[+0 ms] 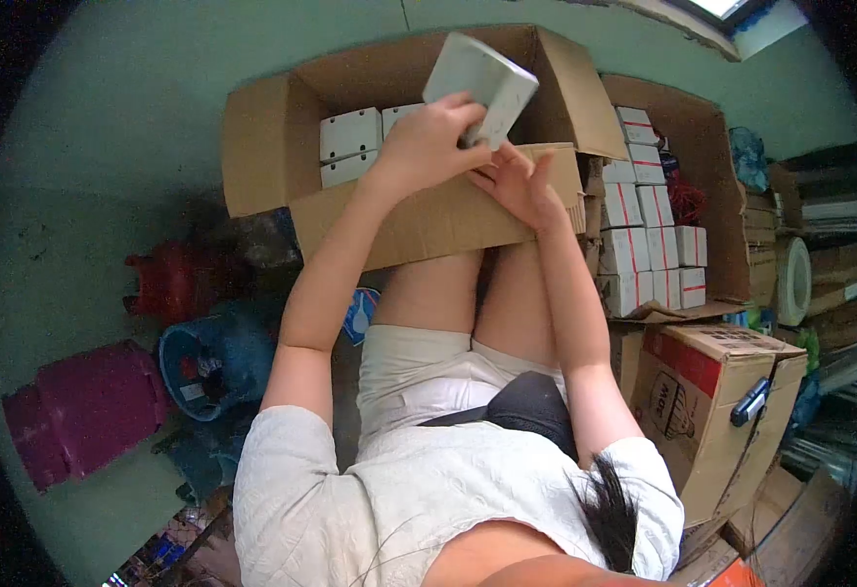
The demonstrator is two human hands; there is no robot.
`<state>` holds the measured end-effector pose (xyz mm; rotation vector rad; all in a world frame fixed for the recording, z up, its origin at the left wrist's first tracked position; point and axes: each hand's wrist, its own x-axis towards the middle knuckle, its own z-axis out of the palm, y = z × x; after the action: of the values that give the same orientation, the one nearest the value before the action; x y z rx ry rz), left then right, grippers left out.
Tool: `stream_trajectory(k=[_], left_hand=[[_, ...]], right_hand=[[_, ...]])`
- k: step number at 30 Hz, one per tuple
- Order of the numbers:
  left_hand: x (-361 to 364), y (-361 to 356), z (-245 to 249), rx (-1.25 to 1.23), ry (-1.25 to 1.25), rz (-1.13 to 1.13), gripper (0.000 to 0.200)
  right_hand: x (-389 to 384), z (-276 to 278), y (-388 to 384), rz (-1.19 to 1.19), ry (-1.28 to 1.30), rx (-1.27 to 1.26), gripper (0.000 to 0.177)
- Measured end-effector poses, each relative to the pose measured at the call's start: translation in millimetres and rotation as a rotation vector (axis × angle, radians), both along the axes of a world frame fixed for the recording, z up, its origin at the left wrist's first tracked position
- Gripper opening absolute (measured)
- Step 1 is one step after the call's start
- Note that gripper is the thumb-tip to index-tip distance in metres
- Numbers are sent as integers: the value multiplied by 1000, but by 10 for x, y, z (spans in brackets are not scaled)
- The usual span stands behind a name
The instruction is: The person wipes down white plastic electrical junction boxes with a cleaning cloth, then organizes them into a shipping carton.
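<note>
A white box [500, 86], slightly blurred, is tilted above the open cardboard carton [399, 230]. My left hand [430, 142] grips it by its lower side, fingers bent against the face. Just below the box's lower end, my right hand [521, 186] has its fingers apart and palm turned up over the carton's front flap; nothing is held in it. Inside the carton, more white boxes [350, 134] lie at the left, partly hidden by my left hand and the flap.
At the right, a second open carton [717, 186] holds stacked white boxes with red stripes [625, 250]. Below it stands a printed carton [688, 391] with a dark blue object [749, 402] on its side. Purple [91, 411], blue [215, 362] and red [169, 282] containers are at the left.
</note>
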<state>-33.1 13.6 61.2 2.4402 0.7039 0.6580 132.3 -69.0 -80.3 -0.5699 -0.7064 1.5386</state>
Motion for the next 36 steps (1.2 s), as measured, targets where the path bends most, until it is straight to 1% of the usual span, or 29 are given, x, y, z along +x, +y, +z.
stream_trajectory(k=[2,3,5,6,7,9,10,11,12,13,14,15,17,18,20,22,24,26,27,29,30,32,33,34,35,36], left_hand=[[-70,-75,28,281,291,-65,29],[-75,-118,-26,273,293,-64,29],[-41,-211,-202,380,388,-143,31],[-39,-240,-260,373,386,-148,31],[-39,-259,-308,393,359,-139,32],[-44,-295,-297,411,333,-135,33],[-56,-323,-217,288,288,-84,36],[-67,-343,-175,166,243,-30,38],[-61,-343,-238,163,246,-31,38],[-39,-344,-346,188,227,12,41],[-14,-360,-445,212,208,57,43],[34,-412,-485,210,211,59,43],[163,-554,-538,51,337,119,46],[198,-613,-557,50,336,121,46],[233,-693,-586,81,-89,73,30],[189,-662,-614,91,-88,59,32],[126,-596,-629,105,-88,46,33],[69,-527,-631,227,241,191,36],[90,-534,-605,232,239,192,36],[157,-583,-557,90,291,263,39],[188,-584,-502,88,288,265,39],[257,-546,-363,-160,136,155,37],[278,-506,-325,-160,132,154,37],[297,-448,-295,-458,61,113,34],[318,-394,-281,-754,-12,68,32],[337,-348,-329,-751,-16,67,32]], right_hand=[[63,143,-45,256,285,70,99],[46,221,-68,256,289,62,99],[13,392,-117,217,345,-37,103],[-2,425,-142,195,373,-85,105],[-19,425,-148,189,375,-91,105],[-34,405,-131,64,280,-179,100],[-28,372,-122,60,283,-183,100],[-23,325,-108,91,306,-134,94],[-25,296,-97,123,328,-83,89],[-40,299,-87,124,331,-85,89],[-57,301,-78,33,288,-125,86],[-74,302,-75,-57,242,-165,83],[-49,266,-99,-59,216,-164,82],[-35,266,-106,-63,188,-160,80],[-20,257,-122,-79,197,-188,80],[-23,282,-139,-100,204,-221,80],[-56,313,-117,-43,271,-142,79],[-97,351,-121,-61,260,-153,79],[-106,368,-110,-77,249,-164,79],[-95,337,-80,-80,200,-168,79],[-88,297,-77,-89,154,-176,80],[-42,202,-73,-53,136,-183,80],[-36,225,-74,-17,123,-188,81],[-32,250,-80,-18,119,-188,81],[-32,274,-91,-51,167,-216,79],[-40,313,-101,-83,215,-244,76]])
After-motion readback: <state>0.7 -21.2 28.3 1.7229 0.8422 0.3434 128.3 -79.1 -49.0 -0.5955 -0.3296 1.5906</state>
